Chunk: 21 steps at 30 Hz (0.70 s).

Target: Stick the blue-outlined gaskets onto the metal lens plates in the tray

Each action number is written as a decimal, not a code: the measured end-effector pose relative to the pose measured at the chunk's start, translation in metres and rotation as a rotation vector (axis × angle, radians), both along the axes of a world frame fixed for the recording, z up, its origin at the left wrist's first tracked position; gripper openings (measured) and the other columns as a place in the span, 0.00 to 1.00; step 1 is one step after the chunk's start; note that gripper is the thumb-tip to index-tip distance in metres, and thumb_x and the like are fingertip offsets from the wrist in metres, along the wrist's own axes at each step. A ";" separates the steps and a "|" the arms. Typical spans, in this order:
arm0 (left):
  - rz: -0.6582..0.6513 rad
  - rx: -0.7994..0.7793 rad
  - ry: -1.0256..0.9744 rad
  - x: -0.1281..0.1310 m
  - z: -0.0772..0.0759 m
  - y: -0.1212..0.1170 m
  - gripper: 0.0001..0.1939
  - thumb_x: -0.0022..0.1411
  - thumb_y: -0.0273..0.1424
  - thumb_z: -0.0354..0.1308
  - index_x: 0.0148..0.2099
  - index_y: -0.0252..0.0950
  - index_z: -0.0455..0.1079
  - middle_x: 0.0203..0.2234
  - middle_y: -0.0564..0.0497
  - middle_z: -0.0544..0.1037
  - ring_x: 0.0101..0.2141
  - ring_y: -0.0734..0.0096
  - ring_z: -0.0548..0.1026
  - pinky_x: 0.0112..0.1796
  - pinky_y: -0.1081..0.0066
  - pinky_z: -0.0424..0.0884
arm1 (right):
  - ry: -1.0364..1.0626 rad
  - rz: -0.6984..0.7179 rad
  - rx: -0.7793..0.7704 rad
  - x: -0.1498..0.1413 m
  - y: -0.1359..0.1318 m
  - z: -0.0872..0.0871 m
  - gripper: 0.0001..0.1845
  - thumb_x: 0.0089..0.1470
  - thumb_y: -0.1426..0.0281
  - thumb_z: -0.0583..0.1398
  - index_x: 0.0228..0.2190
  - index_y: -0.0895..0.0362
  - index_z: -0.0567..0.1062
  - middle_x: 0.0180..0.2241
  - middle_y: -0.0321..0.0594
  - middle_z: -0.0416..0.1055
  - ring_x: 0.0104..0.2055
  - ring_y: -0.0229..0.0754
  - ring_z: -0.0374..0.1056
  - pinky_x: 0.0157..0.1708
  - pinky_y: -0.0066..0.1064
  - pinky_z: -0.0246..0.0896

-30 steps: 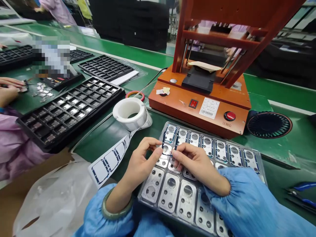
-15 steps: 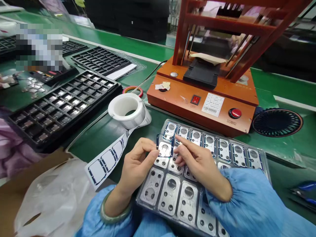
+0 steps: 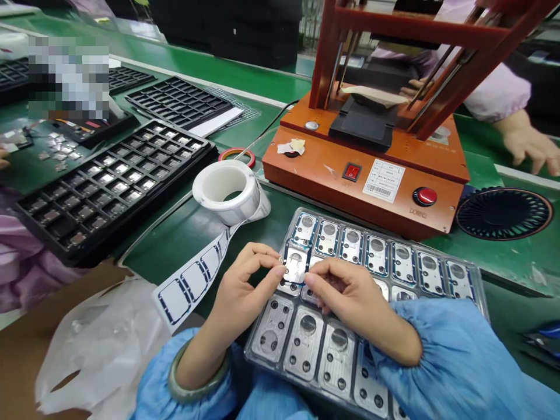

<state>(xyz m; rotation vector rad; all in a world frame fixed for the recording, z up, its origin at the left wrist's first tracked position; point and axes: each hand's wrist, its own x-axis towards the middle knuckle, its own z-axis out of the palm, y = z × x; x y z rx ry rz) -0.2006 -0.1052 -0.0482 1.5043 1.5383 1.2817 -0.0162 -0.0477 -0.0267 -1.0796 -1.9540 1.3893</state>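
Observation:
A clear plastic tray of silver metal plates rests in front of me; its back row plates carry dark blue rims. My left hand and my right hand both pinch a thin dark-blue frame sticker, which lies down on a plate at the tray's left end, second row. A white roll of sticker liner stands left of the tray, and its strip trails toward my left arm.
An orange press machine with a red button stands behind the tray. Black compartment trays lie to the left. A round black fan grille sits at the right. Another person's hand reaches in at the far right. A white bag lies near left.
The blue frame sticker, held raised above the tray before, has come down onto a plate. Another person's hand has appeared at the far right.

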 end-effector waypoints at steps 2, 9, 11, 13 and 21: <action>-0.028 -0.020 0.082 -0.004 0.000 0.000 0.04 0.61 0.26 0.57 0.34 0.39 0.70 0.36 0.54 0.70 0.39 0.76 0.70 0.42 0.75 0.65 | -0.040 0.006 0.066 -0.001 -0.001 0.000 0.08 0.56 0.68 0.58 0.27 0.57 0.73 0.21 0.32 0.67 0.22 0.33 0.63 0.23 0.25 0.56; -0.146 -0.010 0.209 -0.014 0.000 0.005 0.04 0.61 0.24 0.56 0.33 0.37 0.69 0.37 0.52 0.68 0.41 0.76 0.69 0.43 0.76 0.65 | -0.174 0.055 0.209 -0.006 -0.007 -0.004 0.07 0.55 0.72 0.58 0.25 0.58 0.73 0.21 0.32 0.66 0.23 0.32 0.61 0.24 0.25 0.53; -0.167 -0.005 0.234 -0.015 0.000 0.006 0.04 0.61 0.23 0.56 0.33 0.37 0.69 0.37 0.52 0.67 0.41 0.76 0.69 0.43 0.76 0.65 | -0.205 0.064 0.228 -0.006 -0.008 -0.005 0.07 0.55 0.72 0.57 0.25 0.58 0.72 0.22 0.32 0.66 0.24 0.33 0.61 0.24 0.26 0.52; -0.184 0.000 0.250 -0.016 0.000 0.006 0.05 0.61 0.23 0.56 0.33 0.36 0.68 0.37 0.52 0.67 0.41 0.76 0.69 0.44 0.75 0.66 | -0.223 0.077 0.244 -0.006 -0.009 -0.005 0.08 0.55 0.72 0.57 0.26 0.57 0.72 0.22 0.32 0.66 0.24 0.33 0.61 0.24 0.26 0.52; -0.220 0.001 0.287 -0.017 -0.001 0.006 0.04 0.61 0.22 0.55 0.34 0.36 0.67 0.38 0.51 0.66 0.41 0.75 0.68 0.43 0.75 0.66 | -0.258 0.097 0.255 -0.007 -0.010 -0.007 0.08 0.56 0.71 0.56 0.26 0.57 0.72 0.22 0.33 0.66 0.24 0.34 0.61 0.25 0.27 0.51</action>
